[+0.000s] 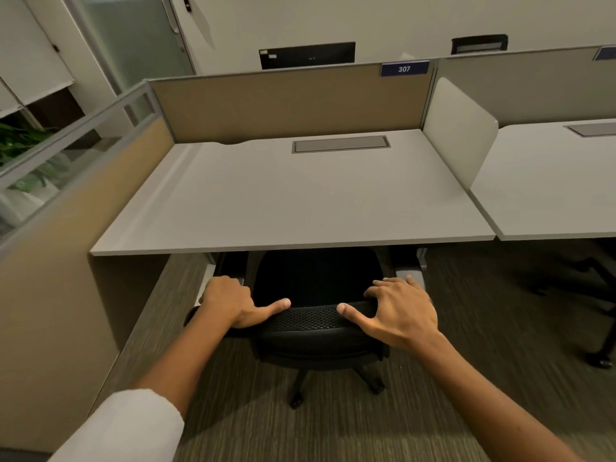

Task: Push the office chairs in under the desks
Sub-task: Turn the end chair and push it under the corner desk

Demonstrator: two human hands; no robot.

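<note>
A black mesh office chair point(316, 323) stands in front of the white desk point(293, 201), its seat partly under the desk's front edge. My left hand point(233, 303) grips the left end of the backrest's top, fingers curled over it and thumb lying along the rim. My right hand point(398, 310) holds the right end the same way, fingers bent over the far side, thumb pointing inward. The chair's wheeled base point(300, 391) shows below on the carpet.
A tan partition point(290, 101) labelled 307 backs the desk, and a side panel point(50, 261) closes its left. A white divider point(463, 128) separates a second desk point(550, 188) on the right, with another dark chair point(586, 285) partly under it.
</note>
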